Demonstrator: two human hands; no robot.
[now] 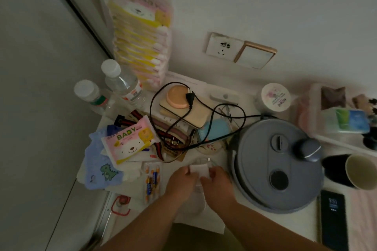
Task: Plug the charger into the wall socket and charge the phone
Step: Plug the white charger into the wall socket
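Both hands meet over the front middle of the cluttered table, holding a small white charger block point(199, 169). My left hand point(180, 181) grips its left side and my right hand point(217, 181) its right side. A thin white cable end point(206, 160) sticks out just above the block. On the wall behind hangs the white wall socket point(221, 47), with nothing in it. The dark phone point(333, 220) lies flat at the lower right, screen up, apart from both hands.
A grey round appliance point(273, 165) stands right of my hands. A black cord with plug point(189, 98) loops over stacked items. Wipe packs point(130, 144), two water bottles point(122, 81), batteries point(152, 179), a jar point(275, 97) and a cup point(361, 171) crowd the table.
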